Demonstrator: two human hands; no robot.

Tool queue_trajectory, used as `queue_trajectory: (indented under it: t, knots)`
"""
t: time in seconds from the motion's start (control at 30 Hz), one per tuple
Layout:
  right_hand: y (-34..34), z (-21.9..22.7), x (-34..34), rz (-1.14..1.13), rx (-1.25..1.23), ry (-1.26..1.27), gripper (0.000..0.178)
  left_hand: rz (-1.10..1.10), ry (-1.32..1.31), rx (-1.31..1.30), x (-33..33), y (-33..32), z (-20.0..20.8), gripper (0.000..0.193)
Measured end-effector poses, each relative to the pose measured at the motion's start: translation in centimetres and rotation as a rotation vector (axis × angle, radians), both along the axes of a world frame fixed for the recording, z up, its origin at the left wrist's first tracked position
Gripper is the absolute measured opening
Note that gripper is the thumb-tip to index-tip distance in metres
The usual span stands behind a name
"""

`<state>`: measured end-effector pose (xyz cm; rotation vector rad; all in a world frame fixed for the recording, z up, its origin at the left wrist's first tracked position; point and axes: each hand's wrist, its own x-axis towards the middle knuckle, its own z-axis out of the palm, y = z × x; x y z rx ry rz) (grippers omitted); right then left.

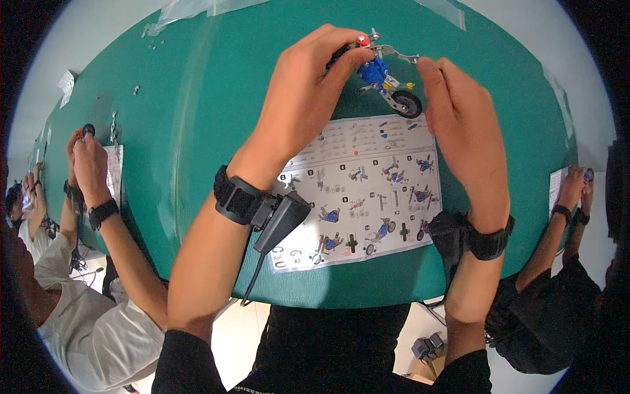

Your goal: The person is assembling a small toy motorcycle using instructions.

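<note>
A small toy motorcycle (375,71) built of metal strips and blue parts is held over the far side of an instruction sheet (361,148). My left hand (315,79) pinches its upper end near a red piece (363,41). A black wheel (407,104) hangs at its lower right end, beside a small yellow piece (410,85). From its top a curved metal strip (390,50) reaches right, a small bolt at its tip. Closed at that tip are the fingers of my right hand (462,111); anything between them is hidden.
The green table (223,92) carries tiny metal parts (136,89) on the left and a clear plastic bag (190,9) at the far edge. Other people's hands work at left (90,157) and right (576,187). A black cable (254,276) hangs from my left wrist device.
</note>
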<state>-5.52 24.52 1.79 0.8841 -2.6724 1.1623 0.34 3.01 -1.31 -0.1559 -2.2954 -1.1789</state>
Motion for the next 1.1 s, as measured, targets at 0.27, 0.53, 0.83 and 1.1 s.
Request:
queue_trajectory:
  t: [0.27,0.53,0.83,1.1]
  knots:
    - [-0.2,0.6,1.1,0.036,0.180,0.027,0.044,0.043,-0.013,-0.041,0.0,0.1,0.3,0.022]
    - [-0.8,0.2,1.6,0.153,0.131,-0.020,0.038,0.086,-0.020,-0.043,0.0,0.0,0.4,0.020]
    - [-0.3,0.8,0.1,0.071,-0.083,0.052,0.021,-0.014,0.061,-0.021,-0.5,-0.3,-0.7,0.022]
    - [0.0,1.1,0.1,0.057,-0.123,0.139,0.015,-0.060,-0.065,-0.065,0.0,-0.1,0.3,0.023]
